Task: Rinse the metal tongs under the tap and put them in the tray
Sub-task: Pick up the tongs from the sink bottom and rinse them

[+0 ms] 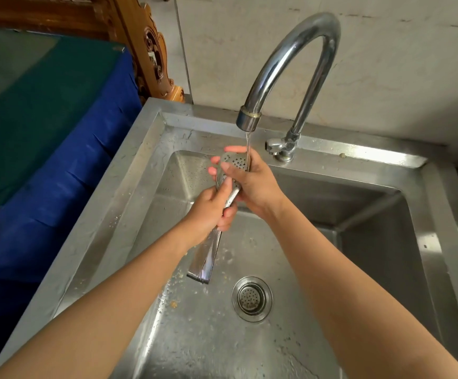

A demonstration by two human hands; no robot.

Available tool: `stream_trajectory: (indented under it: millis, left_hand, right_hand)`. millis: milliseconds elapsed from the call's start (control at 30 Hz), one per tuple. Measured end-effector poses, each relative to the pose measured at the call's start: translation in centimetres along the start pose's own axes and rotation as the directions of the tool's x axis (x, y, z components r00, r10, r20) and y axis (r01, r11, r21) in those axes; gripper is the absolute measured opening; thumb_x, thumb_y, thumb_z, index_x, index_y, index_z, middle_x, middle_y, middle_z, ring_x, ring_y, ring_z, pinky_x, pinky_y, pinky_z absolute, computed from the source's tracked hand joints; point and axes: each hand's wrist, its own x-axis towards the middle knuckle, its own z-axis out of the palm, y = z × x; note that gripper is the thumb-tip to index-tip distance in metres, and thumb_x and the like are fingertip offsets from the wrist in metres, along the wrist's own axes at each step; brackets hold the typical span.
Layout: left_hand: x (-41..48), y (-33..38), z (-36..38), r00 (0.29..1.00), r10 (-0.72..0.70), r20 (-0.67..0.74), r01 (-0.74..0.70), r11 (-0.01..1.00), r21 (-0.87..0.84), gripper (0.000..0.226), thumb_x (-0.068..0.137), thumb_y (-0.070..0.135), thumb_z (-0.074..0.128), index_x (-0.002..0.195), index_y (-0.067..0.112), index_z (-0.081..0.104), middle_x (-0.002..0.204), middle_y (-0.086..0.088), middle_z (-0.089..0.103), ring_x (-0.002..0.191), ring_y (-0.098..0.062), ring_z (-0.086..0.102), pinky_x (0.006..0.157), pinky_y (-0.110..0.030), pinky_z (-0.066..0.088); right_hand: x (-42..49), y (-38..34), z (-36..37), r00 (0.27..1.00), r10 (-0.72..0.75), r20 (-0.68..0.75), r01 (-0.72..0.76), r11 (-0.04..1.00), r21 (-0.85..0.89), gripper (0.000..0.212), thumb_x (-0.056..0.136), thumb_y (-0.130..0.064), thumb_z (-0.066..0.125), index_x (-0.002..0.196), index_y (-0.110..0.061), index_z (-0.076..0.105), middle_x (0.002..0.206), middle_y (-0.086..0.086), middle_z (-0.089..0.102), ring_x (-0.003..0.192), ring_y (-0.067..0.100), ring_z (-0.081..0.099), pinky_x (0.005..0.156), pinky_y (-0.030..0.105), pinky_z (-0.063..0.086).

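The metal tongs [204, 258] point up and away over the steel sink [151, 149], their folded hinge end hanging low near the drain. My left hand [208, 212] grips the tongs at mid-length. My right hand [252, 184] wraps around the perforated heads, thumb pressed on the holes. A thin stream of water falls from the curved chrome tap [290, 67] onto the heads and my right hand. No tray is in view.
The drain strainer [252, 298] sits in the wet basin among food crumbs. The tap lever [275, 146] stands on the back ledge. A blue and green covered surface [44, 127] lies to the left, with carved wooden furniture [151, 50] behind it.
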Motion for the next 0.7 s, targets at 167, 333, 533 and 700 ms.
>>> stream_trajectory:
  millis: [167,333,533,700]
  left_hand:
    - [-0.2,-0.8,1.4,0.999,0.021,-0.024,-0.020,0.998,0.064,0.045,0.096,0.047,0.029,0.067,0.016,0.045,0.045,0.001,0.037,0.032,-0.010,0.028,0.036,-0.018,0.026]
    - [0.1,-0.8,1.1,0.994,-0.098,-0.051,0.097,0.995,-0.005,0.060,0.085,0.070,0.023,0.064,0.019,0.049,0.039,0.001,0.035,0.030,-0.013,0.029,0.034,-0.018,0.026]
    - [0.3,-0.7,1.4,0.988,-0.146,0.053,0.144,0.989,0.038,0.061,0.083,0.070,0.032,0.070,0.013,0.052,0.038,0.006,0.041,0.030,-0.010,0.029,0.033,-0.019,0.029]
    - [1.7,1.0,2.1,0.988,-0.152,-0.032,0.151,0.987,-0.055,0.041,0.088,0.055,0.045,0.074,0.016,0.051,0.048,0.005,0.047,0.034,-0.008,0.035,0.035,-0.019,0.033]
  right_hand:
    - [0.1,-0.2,1.1,0.939,0.083,-0.334,-0.034,0.988,0.149,0.040,0.091,-0.041,0.051,0.073,-0.005,0.056,0.054,0.012,0.065,0.044,0.025,0.059,0.049,0.029,0.055]
    - [-1.0,0.1,1.0,0.922,-0.310,-0.233,0.113,0.789,-0.604,0.020,0.095,-0.027,0.046,0.089,-0.008,0.049,0.068,0.007,0.066,0.064,0.012,0.069,0.060,0.024,0.055]
    - [-2.7,-1.4,-2.5,0.865,-0.495,0.083,0.163,0.120,-0.979,0.032,0.089,-0.034,0.055,0.113,-0.013,0.059,0.089,0.012,0.072,0.063,0.022,0.063,0.061,0.030,0.048]
    - [-2.1,-3.2,-5.2,0.835,-0.428,-0.346,-0.084,0.522,-0.849,0.036,0.095,-0.031,0.039,0.097,-0.005,0.064,0.086,0.019,0.070,0.081,0.038,0.064,0.076,0.050,0.054]
